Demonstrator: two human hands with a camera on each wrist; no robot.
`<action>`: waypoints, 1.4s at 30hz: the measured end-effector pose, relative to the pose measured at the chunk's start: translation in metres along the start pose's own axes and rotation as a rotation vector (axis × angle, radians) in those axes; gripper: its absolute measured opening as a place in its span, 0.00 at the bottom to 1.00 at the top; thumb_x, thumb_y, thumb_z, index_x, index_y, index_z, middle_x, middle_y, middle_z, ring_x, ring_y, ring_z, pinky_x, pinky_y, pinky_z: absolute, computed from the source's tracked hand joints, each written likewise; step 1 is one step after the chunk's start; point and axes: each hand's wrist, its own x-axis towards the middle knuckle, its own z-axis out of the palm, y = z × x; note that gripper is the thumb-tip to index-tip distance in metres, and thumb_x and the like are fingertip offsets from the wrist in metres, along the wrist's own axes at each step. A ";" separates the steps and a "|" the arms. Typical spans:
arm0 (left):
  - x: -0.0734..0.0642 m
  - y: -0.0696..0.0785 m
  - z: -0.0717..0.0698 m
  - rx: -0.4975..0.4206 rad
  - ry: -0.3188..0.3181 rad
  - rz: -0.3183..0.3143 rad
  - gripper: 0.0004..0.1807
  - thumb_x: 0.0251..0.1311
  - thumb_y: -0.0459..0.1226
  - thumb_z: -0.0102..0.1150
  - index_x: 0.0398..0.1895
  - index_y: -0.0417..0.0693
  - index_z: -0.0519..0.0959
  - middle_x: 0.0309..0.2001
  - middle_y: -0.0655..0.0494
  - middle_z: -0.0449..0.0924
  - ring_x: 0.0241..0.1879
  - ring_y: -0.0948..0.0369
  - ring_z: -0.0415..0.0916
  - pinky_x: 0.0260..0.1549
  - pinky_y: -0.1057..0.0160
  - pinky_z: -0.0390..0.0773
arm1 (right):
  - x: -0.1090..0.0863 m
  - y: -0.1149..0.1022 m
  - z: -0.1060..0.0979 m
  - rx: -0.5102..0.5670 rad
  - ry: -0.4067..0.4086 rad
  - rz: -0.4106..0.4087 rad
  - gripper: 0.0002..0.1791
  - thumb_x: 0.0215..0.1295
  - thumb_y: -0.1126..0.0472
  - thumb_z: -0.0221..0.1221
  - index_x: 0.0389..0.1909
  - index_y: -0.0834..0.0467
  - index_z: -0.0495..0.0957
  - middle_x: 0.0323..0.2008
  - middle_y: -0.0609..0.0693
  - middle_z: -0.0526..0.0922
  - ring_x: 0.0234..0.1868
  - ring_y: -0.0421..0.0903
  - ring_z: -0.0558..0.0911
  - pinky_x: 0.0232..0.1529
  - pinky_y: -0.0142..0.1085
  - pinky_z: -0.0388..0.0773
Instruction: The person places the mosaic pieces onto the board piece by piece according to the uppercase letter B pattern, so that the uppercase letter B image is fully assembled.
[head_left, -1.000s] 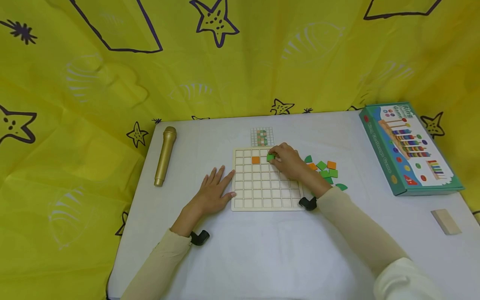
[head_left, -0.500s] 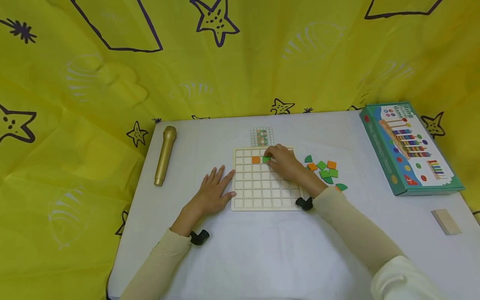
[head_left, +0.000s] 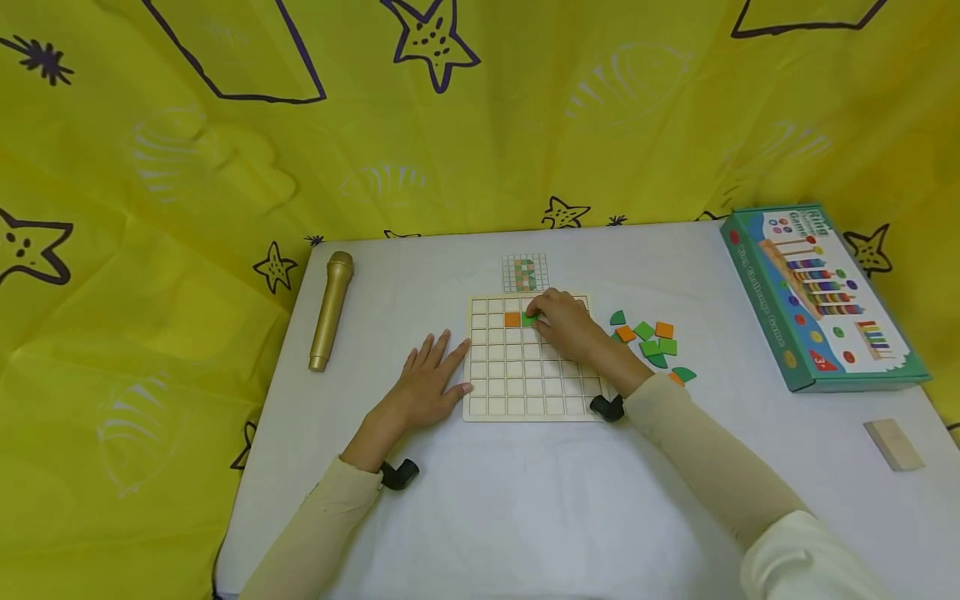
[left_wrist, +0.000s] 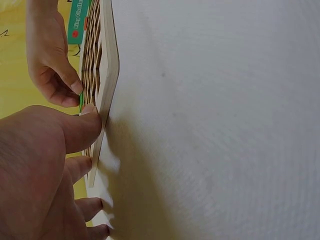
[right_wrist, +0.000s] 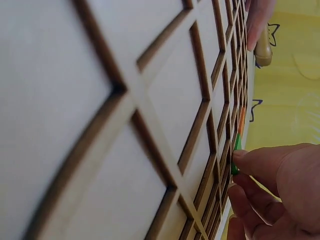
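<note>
A wooden grid board (head_left: 534,367) with square recesses lies on the white table. One orange square tile (head_left: 512,320) sits in its second row from the far edge. Just right of it, my right hand (head_left: 566,323) pinches a green tile (right_wrist: 236,156) between thumb and fingers, at the board's surface; the fingers partly hide the tile. My left hand (head_left: 426,385) lies with fingers spread beside the board's left edge. In the left wrist view, the left thumb (left_wrist: 82,129) touches the board's rim while the other fingers reach down toward the table.
A small pattern card (head_left: 525,272) lies beyond the board. Several loose green and orange tiles (head_left: 648,347) are scattered to the right. A gold microphone (head_left: 331,312) lies at the left, a green game box (head_left: 825,300) at the right, and a wooden block (head_left: 893,444) near the right edge.
My right hand has moved slightly left with the green tile, bringing it next to the orange tile. My left hand has stayed in place.
</note>
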 end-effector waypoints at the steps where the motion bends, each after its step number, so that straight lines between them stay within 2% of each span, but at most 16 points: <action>1: 0.000 0.000 0.000 -0.002 0.002 0.001 0.41 0.79 0.57 0.47 0.88 0.59 0.48 0.87 0.44 0.35 0.85 0.41 0.29 0.81 0.36 0.36 | 0.000 0.000 0.000 0.000 0.001 -0.003 0.11 0.78 0.63 0.60 0.56 0.60 0.83 0.59 0.57 0.80 0.65 0.60 0.75 0.64 0.57 0.69; 6: 0.000 0.000 0.000 -0.005 0.010 0.007 0.40 0.79 0.56 0.47 0.88 0.59 0.48 0.87 0.43 0.36 0.85 0.41 0.30 0.80 0.35 0.37 | -0.003 0.002 0.000 -0.002 0.007 -0.016 0.11 0.78 0.63 0.60 0.56 0.59 0.84 0.58 0.57 0.79 0.63 0.59 0.76 0.61 0.55 0.70; 11: 0.000 0.000 0.000 -0.009 0.015 0.007 0.40 0.79 0.56 0.48 0.88 0.59 0.49 0.87 0.43 0.36 0.85 0.40 0.30 0.80 0.34 0.37 | -0.007 0.008 -0.001 -0.026 0.010 -0.019 0.13 0.78 0.62 0.61 0.58 0.58 0.84 0.59 0.57 0.78 0.64 0.59 0.75 0.62 0.56 0.69; 17: 0.000 0.000 0.000 -0.009 0.010 0.005 0.40 0.79 0.56 0.47 0.88 0.59 0.48 0.87 0.43 0.36 0.85 0.40 0.30 0.80 0.35 0.37 | -0.018 0.023 -0.014 -0.048 0.018 0.006 0.15 0.77 0.61 0.62 0.60 0.59 0.82 0.59 0.58 0.77 0.63 0.60 0.75 0.59 0.55 0.68; 23: -0.001 0.000 0.000 -0.009 0.003 0.002 0.41 0.79 0.57 0.47 0.88 0.59 0.48 0.87 0.43 0.35 0.85 0.41 0.29 0.80 0.35 0.36 | -0.035 0.043 -0.040 -0.054 -0.002 0.082 0.18 0.78 0.59 0.62 0.63 0.61 0.79 0.61 0.64 0.76 0.64 0.64 0.74 0.60 0.60 0.66; 30: 0.000 -0.002 0.002 0.009 -0.001 0.000 0.41 0.79 0.57 0.47 0.88 0.60 0.47 0.87 0.44 0.34 0.85 0.41 0.29 0.81 0.36 0.36 | -0.049 0.065 -0.067 -0.054 -0.034 0.235 0.22 0.78 0.55 0.61 0.62 0.66 0.75 0.57 0.69 0.74 0.57 0.66 0.74 0.63 0.66 0.65; 37: 0.000 -0.002 0.002 0.014 0.002 -0.002 0.41 0.79 0.57 0.46 0.88 0.60 0.47 0.87 0.44 0.34 0.85 0.41 0.29 0.81 0.36 0.37 | -0.054 0.069 -0.067 -0.050 -0.041 0.328 0.24 0.78 0.50 0.60 0.59 0.67 0.75 0.54 0.68 0.76 0.55 0.66 0.76 0.62 0.66 0.63; 42: -0.001 0.000 0.002 0.000 0.002 -0.003 0.41 0.79 0.57 0.47 0.88 0.61 0.47 0.87 0.45 0.34 0.85 0.42 0.29 0.81 0.36 0.36 | -0.053 0.067 -0.063 -0.048 -0.032 0.331 0.20 0.79 0.55 0.58 0.60 0.67 0.74 0.55 0.69 0.76 0.55 0.66 0.76 0.64 0.65 0.64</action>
